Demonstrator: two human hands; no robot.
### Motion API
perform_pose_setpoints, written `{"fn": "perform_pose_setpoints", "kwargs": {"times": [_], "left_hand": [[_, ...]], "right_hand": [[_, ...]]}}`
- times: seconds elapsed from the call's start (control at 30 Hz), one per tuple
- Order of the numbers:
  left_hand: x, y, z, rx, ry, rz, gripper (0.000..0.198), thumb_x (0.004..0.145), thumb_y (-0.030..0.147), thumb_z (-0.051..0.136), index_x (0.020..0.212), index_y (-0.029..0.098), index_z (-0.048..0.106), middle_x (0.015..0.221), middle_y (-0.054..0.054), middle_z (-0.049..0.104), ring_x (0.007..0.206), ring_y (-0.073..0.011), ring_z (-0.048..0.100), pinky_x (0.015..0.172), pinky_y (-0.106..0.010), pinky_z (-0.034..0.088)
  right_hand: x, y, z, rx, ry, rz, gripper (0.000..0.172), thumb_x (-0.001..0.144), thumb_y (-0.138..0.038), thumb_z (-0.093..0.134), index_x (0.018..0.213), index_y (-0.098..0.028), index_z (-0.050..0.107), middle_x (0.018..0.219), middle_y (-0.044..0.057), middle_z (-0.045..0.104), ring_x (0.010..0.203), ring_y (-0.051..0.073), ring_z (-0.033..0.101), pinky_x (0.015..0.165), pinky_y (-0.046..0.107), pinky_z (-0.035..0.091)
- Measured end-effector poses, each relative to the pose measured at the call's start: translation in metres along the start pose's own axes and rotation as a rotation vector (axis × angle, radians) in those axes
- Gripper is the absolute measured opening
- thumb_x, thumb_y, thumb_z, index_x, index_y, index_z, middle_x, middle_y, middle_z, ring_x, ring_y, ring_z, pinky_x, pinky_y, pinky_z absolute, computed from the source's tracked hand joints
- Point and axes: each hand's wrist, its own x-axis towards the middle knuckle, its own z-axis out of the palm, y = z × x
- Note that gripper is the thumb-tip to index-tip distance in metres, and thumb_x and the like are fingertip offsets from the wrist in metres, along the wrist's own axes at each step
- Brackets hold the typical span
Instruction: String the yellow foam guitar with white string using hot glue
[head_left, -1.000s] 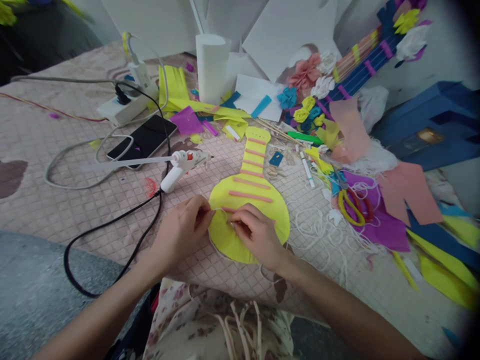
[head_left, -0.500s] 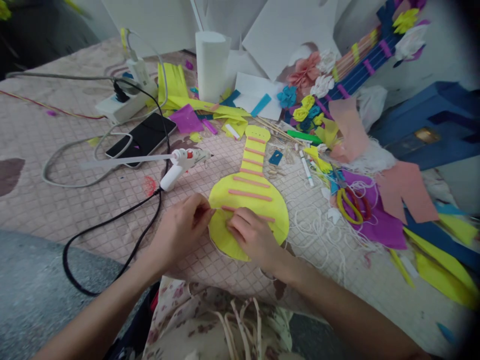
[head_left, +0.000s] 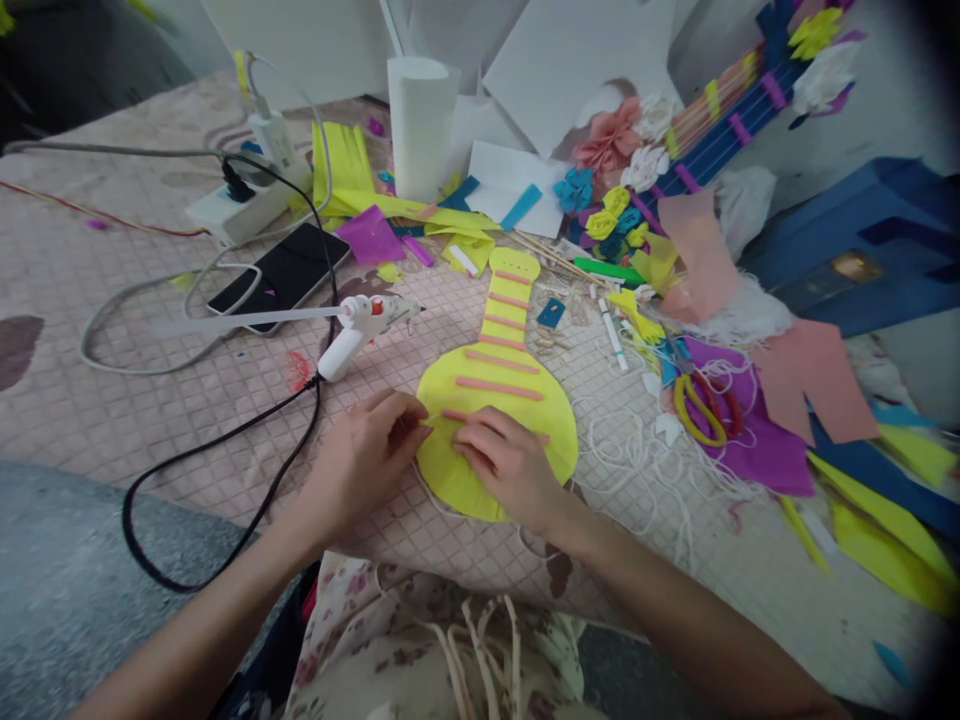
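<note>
A yellow guitar-shaped cutout (head_left: 517, 400) with pink strips across it lies flat on the quilted cover in front of me. My left hand (head_left: 371, 455) rests at its left edge, fingers pinched on the end of a thin white string. My right hand (head_left: 510, 465) lies on the round body of the cutout, fingertips pressing down beside the lowest pink strip (head_left: 454, 414). The string itself is barely visible between the two hands.
A white glue gun (head_left: 360, 325) with a black cord lies just beyond my left hand. A phone (head_left: 289, 270), a power strip (head_left: 240, 205), a paper roll (head_left: 420, 125), scissors (head_left: 701, 405), loose white string (head_left: 645, 460) and coloured paper scraps surround the cutout.
Both hands shifted slightly on the lower body of the cutout; the right fingers flattened onto it. The view drifted a little.
</note>
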Motion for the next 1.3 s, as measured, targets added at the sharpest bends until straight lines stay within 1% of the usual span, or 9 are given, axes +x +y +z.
{"fn": "perform_pose_setpoints", "kwargs": {"times": [0.2,0.33,0.5,0.63,0.73,0.93,1.07,1.2,1.3], "left_hand": [[0.001,0.001,0.000,0.025,-0.019,0.001,0.011,0.088,0.025,0.051,0.089,0.017,0.059,0.083,-0.004,0.063,0.068,-0.0146,0.058,0.062,-0.028,0.044],[0.000,0.001,0.000,-0.033,0.021,-0.016,0.009,0.086,0.024,0.053,0.088,0.017,0.059,0.083,-0.003,0.062,0.068,-0.0147,0.059,0.063,-0.029,0.047],[-0.004,-0.002,0.001,-0.222,0.003,-0.126,0.015,0.083,0.025,0.058,0.096,0.017,0.056,0.082,-0.002,0.062,0.071,-0.0150,0.062,0.064,-0.030,0.052],[-0.013,-0.003,0.000,-0.387,0.033,-0.222,0.030,0.080,0.030,0.063,0.105,0.018,0.053,0.104,-0.006,0.059,0.085,-0.0170,0.062,0.068,-0.032,0.056],[-0.018,-0.002,-0.003,-0.594,-0.005,-0.291,0.040,0.079,0.034,0.066,0.113,0.019,0.050,0.114,-0.008,0.057,0.098,-0.0200,0.062,0.077,-0.036,0.057],[-0.014,0.000,-0.011,-0.838,-0.059,-0.339,0.051,0.074,0.031,0.070,0.116,0.016,0.045,0.112,-0.010,0.061,0.102,-0.0212,0.061,0.089,-0.040,0.053],[-0.012,0.004,-0.008,-0.909,-0.082,-0.359,0.051,0.074,0.029,0.071,0.116,0.017,0.044,0.109,-0.008,0.060,0.100,-0.0198,0.061,0.085,-0.035,0.053],[-0.012,0.008,0.005,-0.872,-0.094,-0.341,0.048,0.075,0.025,0.069,0.116,0.020,0.044,0.112,-0.006,0.056,0.084,-0.0137,0.062,0.072,-0.029,0.053],[-0.010,0.009,0.014,-0.841,-0.071,-0.339,0.043,0.075,0.023,0.068,0.112,0.018,0.047,0.102,-0.004,0.059,0.078,-0.0129,0.062,0.066,-0.026,0.050]], "right_hand": [[0.013,-0.002,-0.005,0.033,-0.065,0.109,0.015,0.090,-0.009,0.051,0.080,-0.019,0.056,0.089,0.004,0.063,0.094,0.017,0.063,0.079,0.030,0.048],[0.018,-0.001,-0.008,0.023,-0.115,0.106,0.016,0.089,-0.008,0.052,0.078,-0.018,0.055,0.087,0.003,0.062,0.089,0.018,0.064,0.077,0.030,0.048],[0.014,0.003,-0.007,0.071,-0.112,0.103,0.016,0.090,-0.008,0.049,0.079,-0.019,0.053,0.089,0.003,0.060,0.098,0.018,0.064,0.080,0.029,0.049],[0.010,0.005,-0.004,0.075,-0.097,0.085,0.013,0.091,-0.009,0.049,0.084,-0.020,0.054,0.092,0.003,0.061,0.103,0.017,0.064,0.082,0.028,0.049],[0.008,0.004,-0.003,0.045,-0.082,0.074,0.011,0.091,-0.011,0.050,0.088,-0.021,0.055,0.097,0.004,0.063,0.103,0.018,0.063,0.083,0.031,0.049],[0.007,0.003,-0.005,0.035,-0.080,0.070,0.011,0.092,-0.011,0.049,0.089,-0.021,0.054,0.096,0.004,0.062,0.103,0.018,0.063,0.084,0.032,0.050],[0.006,0.001,-0.009,0.076,-0.075,0.082,0.011,0.091,-0.011,0.050,0.087,-0.021,0.053,0.096,0.003,0.062,0.107,0.017,0.063,0.084,0.030,0.050],[0.004,-0.001,-0.012,0.096,-0.068,0.091,0.012,0.091,-0.011,0.050,0.084,-0.021,0.051,0.091,0.002,0.059,0.106,0.016,0.064,0.080,0.028,0.050],[0.002,-0.002,-0.014,0.079,-0.064,0.070,0.013,0.092,-0.010,0.049,0.084,-0.021,0.050,0.090,0.002,0.058,0.106,0.016,0.064,0.079,0.027,0.050]]}}
